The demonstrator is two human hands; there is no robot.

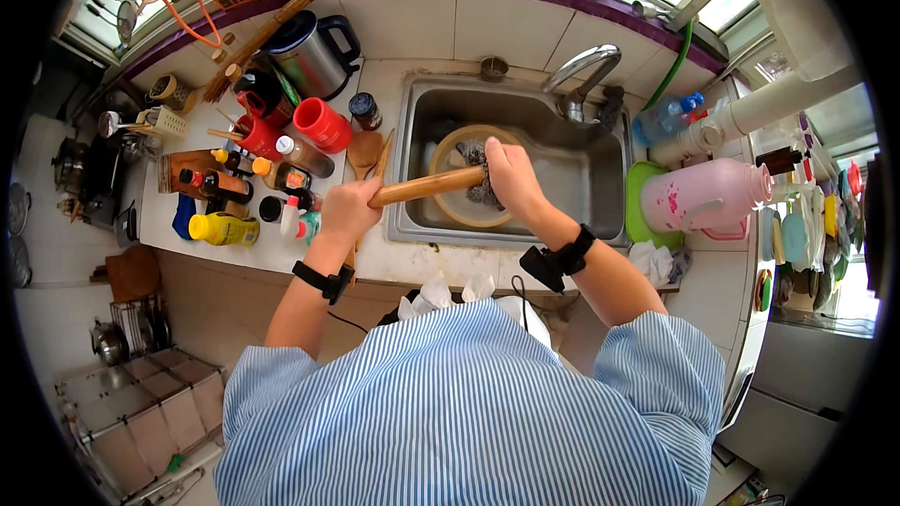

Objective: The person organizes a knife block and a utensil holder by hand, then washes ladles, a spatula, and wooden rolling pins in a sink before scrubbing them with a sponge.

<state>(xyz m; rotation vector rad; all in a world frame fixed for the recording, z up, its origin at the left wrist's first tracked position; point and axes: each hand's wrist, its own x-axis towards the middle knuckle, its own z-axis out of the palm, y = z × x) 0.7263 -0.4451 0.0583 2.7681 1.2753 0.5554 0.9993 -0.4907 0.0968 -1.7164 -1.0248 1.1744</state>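
A wooden rolling pin (pixel 429 186) spans the space between my hands, over the left side of the sink. My left hand (pixel 351 207) is closed around its left end, above the counter edge. At the other end, my right hand (pixel 517 179) grips a grey steel-wool scourer (pixel 484 195) against the wood, and the fingers hide the pin's tip. Below, inside the stainless-steel sink (pixel 562 221), stands a round yellowish basin (pixel 450 213); the scourer and pin cover part of it.
A chrome faucet (pixel 580 84) rises at the sink's back right. Bottles, red cups (pixel 322 125), an electric kettle (pixel 309 56) and wooden spatulas (pixel 364 152) crowd the counter at left. A pink thermos (pixel 703 195) and a green tray (pixel 643 204) are right of the sink.
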